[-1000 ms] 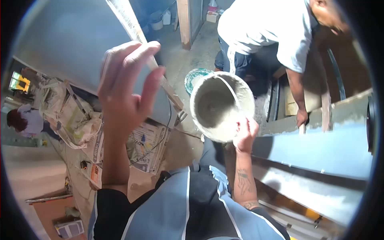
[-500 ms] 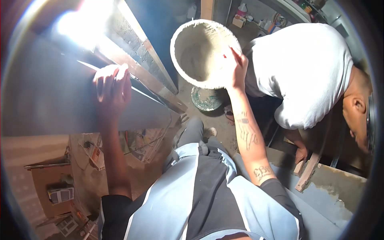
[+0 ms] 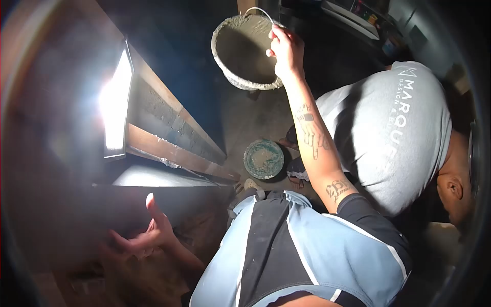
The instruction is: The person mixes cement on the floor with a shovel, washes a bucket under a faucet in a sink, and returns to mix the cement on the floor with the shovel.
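My right hand [image 3: 287, 53] is stretched far forward, closed at the near right rim of a bucket [image 3: 223, 56], where its thin wire handle [image 3: 259, 8] meets the fingers. Grey, plaster-like residue coats the bucket's rim and wall. Its mouth faces me, and the inside is mostly in shadow. At lower left, my left hand [image 3: 153, 230] is empty, thumb raised and fingers apart. It is close to the near side of a dark board [image 3: 169, 192], seemingly not touching it. Part of this hand is dim and blurred.
A bright work lamp [image 3: 118, 105] glares at left beside wooden studs [image 3: 169, 151]. A green round tub or lid [image 3: 263, 159] with pale residue sits on the floor near my feet. Close on my right, a co-worker in a grey shirt [image 3: 394, 138] bends over.
My left hand has left the board's upper edge and dropped toward me, opening. My right hand has carried the bucket farther forward. The view has shifted, bringing the lamp fully into sight.
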Available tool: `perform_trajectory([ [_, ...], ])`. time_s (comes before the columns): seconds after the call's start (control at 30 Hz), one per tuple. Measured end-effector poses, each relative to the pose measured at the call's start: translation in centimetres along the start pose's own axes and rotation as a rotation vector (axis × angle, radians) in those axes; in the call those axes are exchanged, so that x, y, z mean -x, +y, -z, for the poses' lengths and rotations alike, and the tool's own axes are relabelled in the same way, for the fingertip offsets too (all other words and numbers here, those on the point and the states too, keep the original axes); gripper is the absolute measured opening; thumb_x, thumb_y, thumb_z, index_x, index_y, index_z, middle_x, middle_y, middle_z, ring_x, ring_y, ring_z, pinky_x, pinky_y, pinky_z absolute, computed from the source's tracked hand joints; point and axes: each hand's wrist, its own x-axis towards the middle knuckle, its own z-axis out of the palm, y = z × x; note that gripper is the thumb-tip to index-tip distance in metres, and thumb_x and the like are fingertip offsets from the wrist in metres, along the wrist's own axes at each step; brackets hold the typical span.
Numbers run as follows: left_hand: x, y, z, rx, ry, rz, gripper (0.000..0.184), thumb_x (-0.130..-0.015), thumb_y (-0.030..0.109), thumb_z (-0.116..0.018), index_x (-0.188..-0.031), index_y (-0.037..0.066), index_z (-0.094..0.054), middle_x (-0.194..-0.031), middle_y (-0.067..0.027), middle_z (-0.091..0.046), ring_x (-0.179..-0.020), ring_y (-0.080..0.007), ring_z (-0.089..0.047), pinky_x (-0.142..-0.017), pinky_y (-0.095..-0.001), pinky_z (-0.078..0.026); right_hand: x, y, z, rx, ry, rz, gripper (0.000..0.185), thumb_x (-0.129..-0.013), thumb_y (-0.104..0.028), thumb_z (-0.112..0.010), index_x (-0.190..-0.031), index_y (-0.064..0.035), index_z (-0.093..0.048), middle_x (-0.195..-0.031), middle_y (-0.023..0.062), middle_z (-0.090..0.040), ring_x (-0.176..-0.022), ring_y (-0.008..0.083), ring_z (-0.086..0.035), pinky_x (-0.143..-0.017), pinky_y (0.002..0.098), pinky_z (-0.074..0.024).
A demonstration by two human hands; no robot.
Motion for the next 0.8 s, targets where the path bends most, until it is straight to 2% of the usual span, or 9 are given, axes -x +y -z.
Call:
perform_trajectory([
  [0.1, 0.9, 0.1, -1.2, -0.164, -0.006, -0.001, 0.094, -0.067, 0.061, -0.074, -0.128, -0.001, -0.040, -0.130, -0.0198, -0.037, -0.121, -0.0342, -0.037, -0.098, -0.0506, -0.035, -3.6, -1.2, -0.5, 0.005, 0.007, 0.068, 0.022, -0.084, -0.024, -0.063, -0.071, -0.0075, -0.056, -0.051, -0.0084, -0.032, -0.045, 0.0022, -0.032, -0.045, 0.0243, -0.0369],
  [0.13, 1.0, 0.2, -1.0, -0.232, -0.079, 0.001, 0.099, -0.066, 0.061, -0.075, -0.130, -0.003, -0.035, -0.129, -0.0208, -0.036, -0.122, -0.0353, -0.036, -0.098, -0.0509, -0.035, -6.0, -0.6, 0.5, -0.034, -0.013, 0.068, 0.019, -0.083, -0.022, -0.064, -0.074, -0.0073, -0.058, -0.057, -0.0057, -0.042, -0.045, 0.0033, -0.036, -0.043, 0.0235, -0.0345],
  [0.17, 1.4, 0.2, -0.7, -0.225, -0.077, -0.006, 0.099, -0.066, 0.061, -0.075, -0.130, -0.003, -0.035, -0.129, -0.0208, -0.036, -0.122, -0.0353, -0.036, -0.098, -0.0509, -0.035, -5.9, -1.6, -0.3, 0.008, 0.111, 0.110, 0.027, -0.083, -0.024, -0.064, -0.103, -0.0046, -0.064, -0.078, -0.0013, -0.061, -0.057, 0.0080, -0.051, -0.042, 0.0233, -0.0393],
  [0.23, 2.4, -0.1, -0.7, -0.396, -0.063, 0.023, 0.110, -0.062, 0.064, -0.075, -0.130, -0.008, -0.029, -0.125, -0.0240, -0.036, -0.117, -0.0358, -0.041, -0.091, -0.0450, -0.044, -8.0, -2.2, 0.4, 0.041, 0.087, 0.143, 0.025, -0.084, -0.023, -0.063, -0.097, -0.0026, -0.064, -0.072, -0.0016, -0.057, -0.055, 0.0059, -0.048, -0.041, 0.0221, -0.0383],
  [0.43, 2.0, 0.8, -1.5, -0.355, -0.040, 0.021, 0.120, -0.060, 0.058, -0.081, -0.133, -0.013, -0.018, -0.131, -0.0234, -0.026, -0.119, -0.0334, -0.038, -0.095, -0.0461, -0.040, -11.8, 0.1, 2.7, 0.172, 0.215, 0.261, 0.016, -0.085, -0.023, -0.064, -0.082, -0.0071, -0.062, -0.065, -0.0026, -0.052, -0.049, 0.0050, -0.042, -0.038, 0.0215, -0.0371],
  [0.53, 1.4, 2.3, -2.9, -0.511, 0.024, -0.042, 0.092, -0.071, 0.042, -0.079, -0.130, -0.008, -0.030, -0.120, -0.0227, -0.040, -0.102, -0.0322, -0.050, -0.081, -0.0434, -0.047, -13.5, 0.9, 2.5, 0.190, 0.356, 0.211, 0.018, -0.085, -0.024, -0.063, -0.084, -0.0058, -0.064, -0.069, -0.0005, -0.056, -0.053, 0.0081, -0.049, -0.042, 0.0237, -0.0398],
  [0.6, 1.2, 3.2, -2.7, -0.304, -0.026, -0.087, 0.084, -0.073, 0.039, -0.078, -0.127, -0.008, -0.034, -0.114, -0.0218, -0.045, -0.097, -0.0315, -0.053, -0.078, -0.0423, -0.047, -14.7, 1.8, 2.6, 0.099, 0.419, 0.317, 0.013, -0.082, -0.019, -0.065, -0.080, -0.0068, -0.062, -0.068, -0.0015, -0.054, -0.048, 0.0052, -0.042, -0.041, 0.0229, -0.0351],
  [0.7, 1.1, 5.2, -5.3, 0.453, -0.281, -0.222, 0.074, -0.076, 0.034, -0.076, -0.123, -0.009, -0.040, -0.106, -0.0205, -0.051, -0.089, -0.0306, -0.056, -0.075, -0.0407, -0.048, -18.0, 6.6, 4.7, 0.141, 0.451, 0.147, 0.012, -0.082, -0.016, -0.064, -0.086, -0.0056, -0.065, -0.078, 0.0012, -0.060, -0.056, 0.0088, -0.051, -0.042, 0.0234, -0.0417],
  [0.8, 1.4, 8.4, -8.3, 0.920, -0.617, -0.082, 0.063, -0.079, 0.029, -0.074, -0.120, -0.009, -0.045, -0.097, -0.0191, -0.058, -0.082, -0.0296, -0.059, -0.071, -0.0391, -0.049, -23.1, 8.3, 3.6, 0.265, 0.494, 0.133, 0.012, -0.082, -0.014, -0.059, -0.084, -0.0029, -0.064, -0.084, 0.0053, -0.062, -0.057, 0.0131, -0.053, -0.046, 0.0246, -0.0419],
])
